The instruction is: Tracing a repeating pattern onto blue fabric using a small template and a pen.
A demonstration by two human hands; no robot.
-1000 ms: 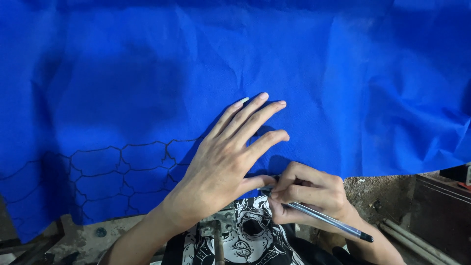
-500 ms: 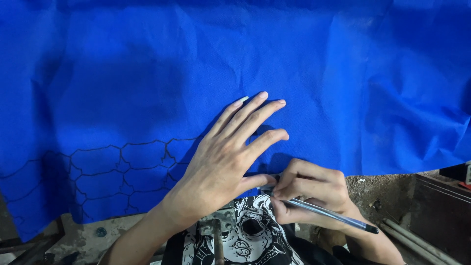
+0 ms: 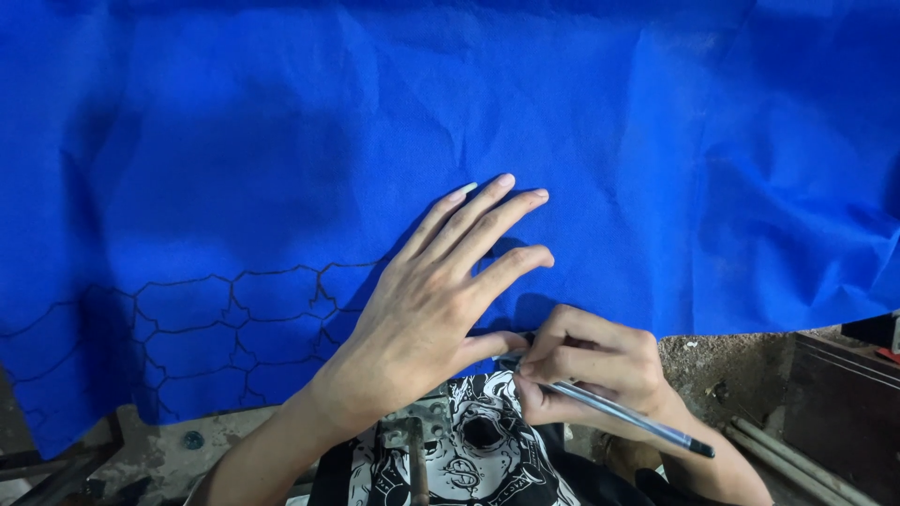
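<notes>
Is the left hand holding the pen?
No, the left hand lies flat and open on the blue cloth; the right hand grips the pen.

matt, creased blue cloth (image 3: 281, 141); glossy plastic pen (image 3: 623, 419).

Single head camera, looking steeply down, close over blue cloth (image 3: 450, 122).

Left hand (image 3: 427, 305): lies flat with spread fingers on the wide blue cloth sheet (image 3: 281, 141).
Right hand (image 3: 591, 365): grips a slim dark pen (image 3: 623, 419) just beside the left thumb.
Drawn black net lines (image 3: 197, 319): left of both hands.
</notes>
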